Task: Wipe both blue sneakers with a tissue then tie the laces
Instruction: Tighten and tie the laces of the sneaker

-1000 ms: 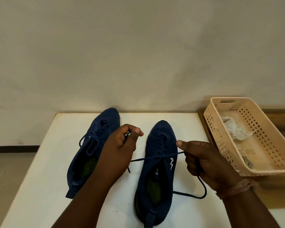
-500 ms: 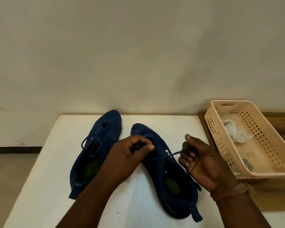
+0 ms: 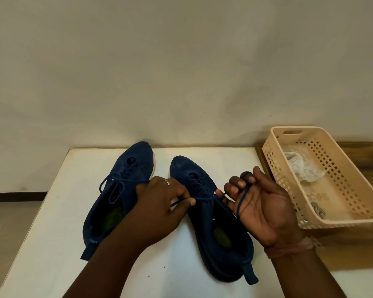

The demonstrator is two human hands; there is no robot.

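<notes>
One lace end is pinched by the left hand (image 3: pixel 166 203), the other is looped over the right hand's (image 3: pixel 261 209) curled fingers, above the right sneaker (image 3: pixel 211 214) on the table (image 3: pixel 52 233). Tying is underway, looks like; a loop probably gets crossed and pulled snug next.

A white table (image 3: pixel 52 244) stands against a pale wall. Two blue sneakers lie on it side by side, toes toward the far edge: the left sneaker (image 3: pixel 119 190) angles toward the far right, the right sneaker (image 3: pixel 202 222) toward the far left, heel near.
</notes>
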